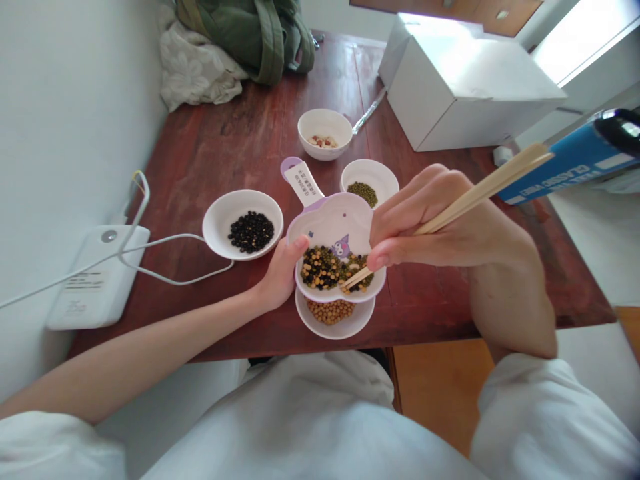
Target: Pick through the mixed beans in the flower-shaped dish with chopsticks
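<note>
My left hand [280, 272] grips the left rim of a purple-and-white cartoon bowl [334, 225] that holds mixed black, green and yellow beans. A pair of wooden chopsticks [480, 193] is pinched in my right hand [440, 220], and their tips dip into the mixed beans at the bowl's right side. Just below that bowl sits a small white bowl of yellow soybeans [334, 320]. To the left stands a white bowl of black beans [243, 224]. Behind are a white bowl of green beans [370, 179] and a white bowl of peanuts [325, 133].
A white device [95, 280] with a cable lies at the table's left edge by the wall. A large white box [460, 87] stands at the back right, a green bag [260, 33] and cloth at the back left. A blue tube [570, 160] sits at the right.
</note>
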`<state>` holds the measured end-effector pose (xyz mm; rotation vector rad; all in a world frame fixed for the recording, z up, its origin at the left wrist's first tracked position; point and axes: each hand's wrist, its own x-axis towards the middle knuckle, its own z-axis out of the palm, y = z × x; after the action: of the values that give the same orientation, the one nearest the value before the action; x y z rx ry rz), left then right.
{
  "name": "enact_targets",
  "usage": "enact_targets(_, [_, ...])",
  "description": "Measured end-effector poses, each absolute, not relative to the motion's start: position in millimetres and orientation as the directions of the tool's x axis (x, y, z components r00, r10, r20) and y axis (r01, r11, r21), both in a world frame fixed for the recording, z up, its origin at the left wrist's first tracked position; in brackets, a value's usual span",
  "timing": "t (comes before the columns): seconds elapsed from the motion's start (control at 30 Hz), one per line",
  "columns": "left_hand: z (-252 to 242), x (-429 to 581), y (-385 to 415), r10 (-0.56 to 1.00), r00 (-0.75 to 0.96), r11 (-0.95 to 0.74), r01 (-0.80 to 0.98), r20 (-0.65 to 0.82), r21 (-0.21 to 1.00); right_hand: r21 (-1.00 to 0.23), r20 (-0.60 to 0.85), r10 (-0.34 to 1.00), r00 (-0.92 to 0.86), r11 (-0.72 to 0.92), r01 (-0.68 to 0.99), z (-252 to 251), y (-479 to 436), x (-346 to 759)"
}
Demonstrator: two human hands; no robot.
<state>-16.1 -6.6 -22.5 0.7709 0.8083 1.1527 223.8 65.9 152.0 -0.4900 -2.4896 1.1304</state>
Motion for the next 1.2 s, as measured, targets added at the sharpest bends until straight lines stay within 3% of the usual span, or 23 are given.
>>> enact_targets(0.3, [-21.8,-17.5,-6.5,0.968,0.208,0.225,-0.468,-0.14,0.854,-0.811,0.309,0.477,-0.823,0.584,0.033,156.2,61.1,235.0])
enact_targets(0.63, [-24.3,-17.4,-6.6,0.968,0.205,0.227,-0.465,-0.145,0.856,-0.787,0.168,0.43,-0.887,0.601,0.142,151.7,69.2,229.9])
enact_targets(0.87, [-23.3,-15.4,-5.8,0.966,0.22,0.227,-0.471,-0.135,0.852,-0.796,0.154,0.422,-0.893,0.588,0.141,150.9,68.5,229.4])
enact_targets(1.07, [-20.6,-15.4,-6.0,0.965,0.228,0.227,-0.475,-0.131,0.85,-0.761,0.332,0.423,-0.843,0.649,0.026,150.4,61.5,235.7])
enact_targets(1.2, [-22.8,-16.1,-5.7,0.968,0.216,0.218,-0.473,-0.128,0.853,-0.733,0.361,0.468,-0.807,0.677,0.065,150.1,59.5,231.7])
